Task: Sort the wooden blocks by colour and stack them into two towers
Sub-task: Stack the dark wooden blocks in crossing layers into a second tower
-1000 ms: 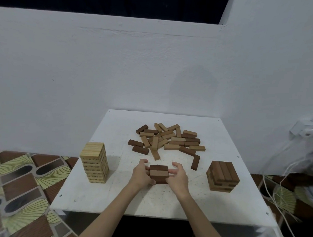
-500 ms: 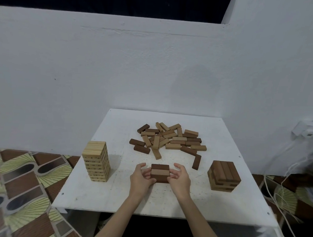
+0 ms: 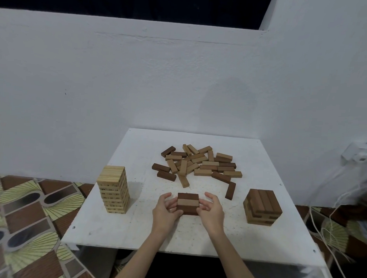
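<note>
Small block stack (image 3: 187,203) sits on the table (image 3: 131,227) front-centre, between pale tower (image 3: 113,189) and dark tower (image 3: 262,206). It is cupped by left hand (image 3: 166,210) and right hand (image 3: 211,210), fingers curled against its ends. Ends should be squared evenly before lifting; top layer mixes colours, so re-sorting is advised.

A white square worktop (image 3: 131,227) stands against a pale wall (image 3: 138,83). Patterned floor tiles (image 3: 25,226) in brown, green and grey show past its left edge. White cables (image 3: 322,231) hang beyond its right edge.
</note>
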`<state>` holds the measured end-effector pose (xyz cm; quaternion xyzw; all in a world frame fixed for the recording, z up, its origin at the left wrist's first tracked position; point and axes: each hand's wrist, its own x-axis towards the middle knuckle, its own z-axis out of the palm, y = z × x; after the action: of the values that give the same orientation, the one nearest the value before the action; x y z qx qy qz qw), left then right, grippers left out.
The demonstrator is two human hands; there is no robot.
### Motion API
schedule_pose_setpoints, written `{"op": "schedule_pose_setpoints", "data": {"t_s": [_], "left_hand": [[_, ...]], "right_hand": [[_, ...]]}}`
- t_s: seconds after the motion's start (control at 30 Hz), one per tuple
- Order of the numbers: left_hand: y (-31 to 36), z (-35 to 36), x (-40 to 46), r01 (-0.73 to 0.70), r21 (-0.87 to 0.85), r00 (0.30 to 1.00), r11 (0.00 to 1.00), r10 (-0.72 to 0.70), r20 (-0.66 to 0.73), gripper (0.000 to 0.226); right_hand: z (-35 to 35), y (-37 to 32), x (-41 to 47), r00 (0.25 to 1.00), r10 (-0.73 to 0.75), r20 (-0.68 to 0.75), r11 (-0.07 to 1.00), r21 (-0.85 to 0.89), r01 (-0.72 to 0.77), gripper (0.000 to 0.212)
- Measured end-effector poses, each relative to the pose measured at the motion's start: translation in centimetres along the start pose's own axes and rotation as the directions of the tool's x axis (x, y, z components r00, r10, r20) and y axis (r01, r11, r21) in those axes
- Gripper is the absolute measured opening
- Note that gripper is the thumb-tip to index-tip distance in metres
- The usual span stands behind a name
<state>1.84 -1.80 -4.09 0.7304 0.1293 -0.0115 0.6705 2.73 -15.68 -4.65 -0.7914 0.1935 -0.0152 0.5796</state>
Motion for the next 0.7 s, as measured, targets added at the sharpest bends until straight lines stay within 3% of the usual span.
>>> {"op": "schedule_pose_setpoints", "data": {"t_s": [0.27, 0.7], "left_hand": [[0.07, 0.39, -0.10, -0.011, 0.072, 1.000, 0.997, 0.012, -0.009, 0.064], [0.02, 0.34, 0.11, -0.023, 0.106, 0.999, 0.994, 0.025, -0.026, 0.063]], "right_hand": [[0.39, 0.05, -0.33, 0.997, 0.011, -0.071, 0.999, 0.042, -0.008, 0.046], [0.29, -0.01, -0.72, 0.998, -0.008, -0.070, 0.999, 0.043, 0.011, 0.043]]}}
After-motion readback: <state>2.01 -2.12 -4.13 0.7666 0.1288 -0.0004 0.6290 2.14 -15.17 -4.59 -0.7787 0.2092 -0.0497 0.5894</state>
